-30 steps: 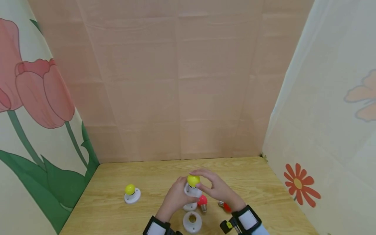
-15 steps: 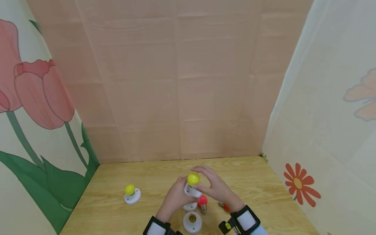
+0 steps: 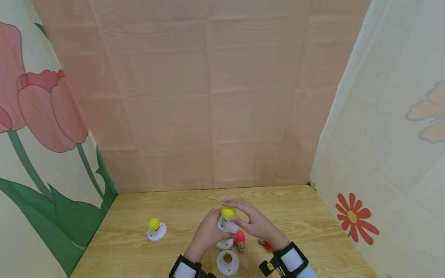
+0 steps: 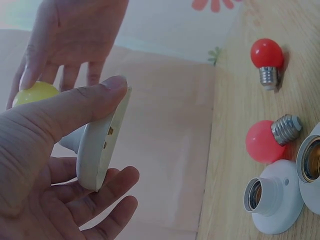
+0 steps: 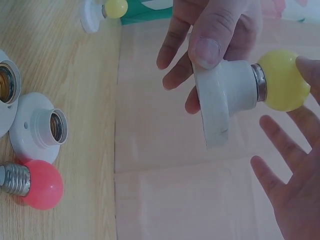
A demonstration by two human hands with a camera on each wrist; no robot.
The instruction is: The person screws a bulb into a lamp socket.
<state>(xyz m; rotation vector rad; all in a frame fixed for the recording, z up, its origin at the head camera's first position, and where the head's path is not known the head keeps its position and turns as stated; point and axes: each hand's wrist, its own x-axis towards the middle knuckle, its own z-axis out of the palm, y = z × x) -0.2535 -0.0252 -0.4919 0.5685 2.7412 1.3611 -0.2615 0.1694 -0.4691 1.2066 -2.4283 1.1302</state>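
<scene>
My left hand grips a white round lamp socket by its flat base, holding it above the table. In the left wrist view the thumb lies across that base, with fingers on the far side. A yellow light bulb sits in the socket's mouth, and a ring of its metal screw base shows between glass and collar in the right wrist view. My right hand pinches the bulb between thumb and fingertip; its other fingers are spread beside the bulb.
Below the hands stand two white sockets with open mouths. A pinkish-red bulb lies beside them, and another red bulb lies farther right. At left on the wooden table is a yellow bulb in a white socket.
The right hand's fingers lifted off the top of the bulb half a second ago and now lie over it again. The left hand and socket stay in place.
</scene>
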